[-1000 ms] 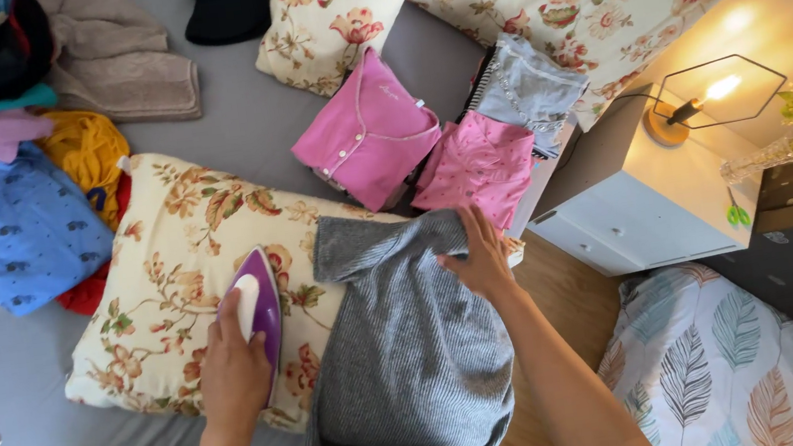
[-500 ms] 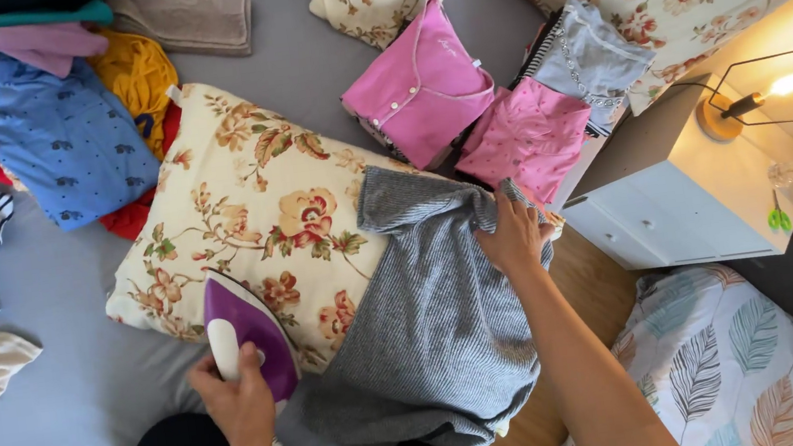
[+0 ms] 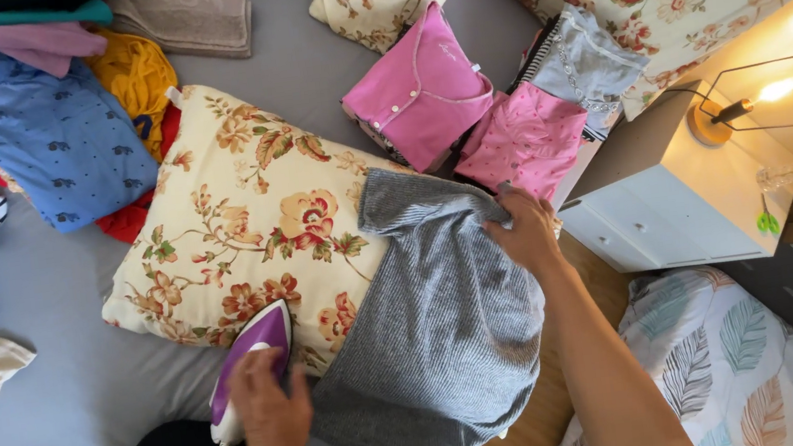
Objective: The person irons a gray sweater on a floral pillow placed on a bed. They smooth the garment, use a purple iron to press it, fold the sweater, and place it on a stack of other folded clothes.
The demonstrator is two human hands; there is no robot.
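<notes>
Grey ribbed knit garment (image 3: 440,329), draped over the near right corner of a floral pillow (image 3: 234,213) that lies on the grey bed (image 3: 60,436); its lower part hangs off the pillow toward us. Our right hand (image 3: 524,233) rests on the garment's upper right edge, fingers (image 3: 505,202) curled together and pinching a fold of the cloth. Our left hand (image 3: 269,415) is wrapped around the handle of a purple and white iron (image 3: 252,357), fingers closed on it; the iron's tip points up the pillow, and its sole sits at the pillow's near edge, just beside the garment's left side rather than on it.

Compared with the view a second earlier, we see that the iron has come down and back from the middle of the pillow to its near edge, while the right hand has kept its place on the same corner of the cloth. We judge that one pass is over and the cloth is held taut for the next.

Beyond the pillow lie three folded tops: a pink buttoned top (image 3: 420,89), a brighter pink top (image 3: 527,136) and a pale grey top (image 3: 584,64). A heap of unfolded clothes (image 3: 52,124) occupies the far left of the bed. To the right stands a white bedside cabinet (image 3: 657,211) carrying a lit lamp (image 3: 764,97).
</notes>
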